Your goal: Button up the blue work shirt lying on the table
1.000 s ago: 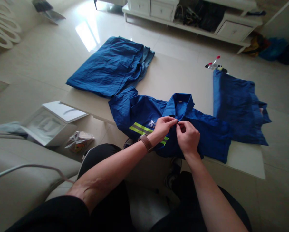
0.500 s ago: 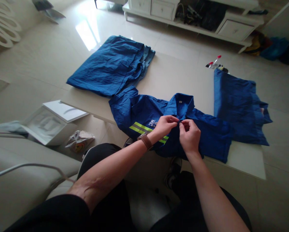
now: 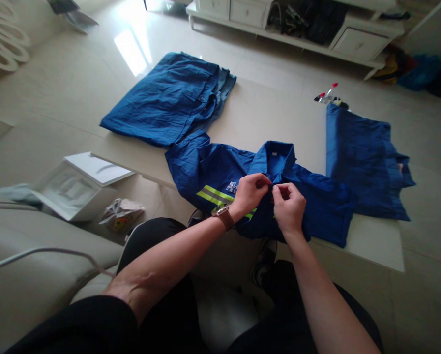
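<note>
A blue work shirt (image 3: 213,172) with yellow-green reflective stripes lies collar-up at the near edge of a low beige table (image 3: 264,118). My left hand (image 3: 250,191), with a brown watch strap on the wrist, pinches the shirt's front placket just below the collar. My right hand (image 3: 287,206) pinches the same placket from the other side, fingertips touching those of the left. Both hands are closed on the fabric. What lies between the fingertips is too small to make out.
A folded blue garment (image 3: 172,98) lies at the table's far left, another blue garment (image 3: 364,157) at the right. Small red-tipped items (image 3: 327,96) sit at the far edge. A white box (image 3: 76,184) and a crumpled bag (image 3: 120,214) are on the floor left; a sofa (image 3: 28,265) is beside me.
Both hands have stayed together at the placket, shifting only slightly; the left hand's fingers have curled a little tighter. The shirt has not moved.
</note>
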A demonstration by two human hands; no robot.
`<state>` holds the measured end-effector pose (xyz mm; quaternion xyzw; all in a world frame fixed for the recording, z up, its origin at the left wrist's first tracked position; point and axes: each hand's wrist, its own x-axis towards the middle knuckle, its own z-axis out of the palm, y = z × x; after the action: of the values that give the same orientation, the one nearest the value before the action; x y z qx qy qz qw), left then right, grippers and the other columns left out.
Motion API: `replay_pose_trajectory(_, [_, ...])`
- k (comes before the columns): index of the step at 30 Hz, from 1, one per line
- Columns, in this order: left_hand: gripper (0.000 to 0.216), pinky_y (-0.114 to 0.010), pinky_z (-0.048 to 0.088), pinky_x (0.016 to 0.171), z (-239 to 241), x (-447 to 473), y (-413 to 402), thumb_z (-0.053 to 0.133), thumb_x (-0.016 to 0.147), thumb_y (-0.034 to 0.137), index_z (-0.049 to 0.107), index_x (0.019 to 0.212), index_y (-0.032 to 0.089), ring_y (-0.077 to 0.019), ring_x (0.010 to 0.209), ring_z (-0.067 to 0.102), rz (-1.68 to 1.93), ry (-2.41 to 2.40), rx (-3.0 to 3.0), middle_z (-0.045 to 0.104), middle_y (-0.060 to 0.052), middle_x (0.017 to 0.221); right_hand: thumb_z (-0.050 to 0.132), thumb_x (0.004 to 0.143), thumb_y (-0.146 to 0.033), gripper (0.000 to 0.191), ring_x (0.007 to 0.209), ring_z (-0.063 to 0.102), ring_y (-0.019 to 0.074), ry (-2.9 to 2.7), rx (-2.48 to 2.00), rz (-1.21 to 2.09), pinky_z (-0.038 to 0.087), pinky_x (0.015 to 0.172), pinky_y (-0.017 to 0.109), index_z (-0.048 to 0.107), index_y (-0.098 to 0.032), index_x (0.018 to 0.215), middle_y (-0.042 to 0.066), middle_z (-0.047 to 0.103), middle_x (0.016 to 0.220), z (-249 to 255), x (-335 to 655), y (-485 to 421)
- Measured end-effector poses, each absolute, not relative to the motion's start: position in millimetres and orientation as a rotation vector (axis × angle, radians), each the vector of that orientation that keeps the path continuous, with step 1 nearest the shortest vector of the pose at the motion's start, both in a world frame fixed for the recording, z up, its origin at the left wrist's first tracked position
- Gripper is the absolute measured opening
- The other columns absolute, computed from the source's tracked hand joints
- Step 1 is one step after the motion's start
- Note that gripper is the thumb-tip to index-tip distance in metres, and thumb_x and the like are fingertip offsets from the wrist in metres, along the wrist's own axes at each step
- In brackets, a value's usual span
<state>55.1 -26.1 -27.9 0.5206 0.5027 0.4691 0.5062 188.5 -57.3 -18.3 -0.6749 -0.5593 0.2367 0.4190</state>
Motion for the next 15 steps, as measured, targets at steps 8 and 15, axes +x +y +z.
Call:
replay_pose_trajectory(8, [0.009,-0.022,0.049,0.066,-39.0,60.6,-26.1,0.074,0.078,0.019,0.080,0.084,0.015,-0.0142,0.073,0.068,1.075,1.154,1.079,0.078,-0.006,0.080,0.068,0.081,-0.043,0.024,0.063,0.067,0.0221,-1.241,-1.657,0.737,0.058,0.059,0.035,0.066,-0.020,0.089,0.005,0.071,0.076,-25.2,190.8,-53.4])
replay_pose_trajectory(15, [0.020,-0.023,0.048,0.063,-38.4,61.8,-25.3,0.086,0.071,0.031,0.077,0.076,0.013,-0.0133,0.068,0.065,1.106,1.103,0.886,0.075,-0.006,0.073,0.066,0.083,-0.037,0.016,0.061,0.064,0.0193,-1.387,-1.660,0.655,0.051,0.061,0.032,0.065,-0.022,0.086,0.001,0.067,0.071,-26.2,191.3,-53.3])
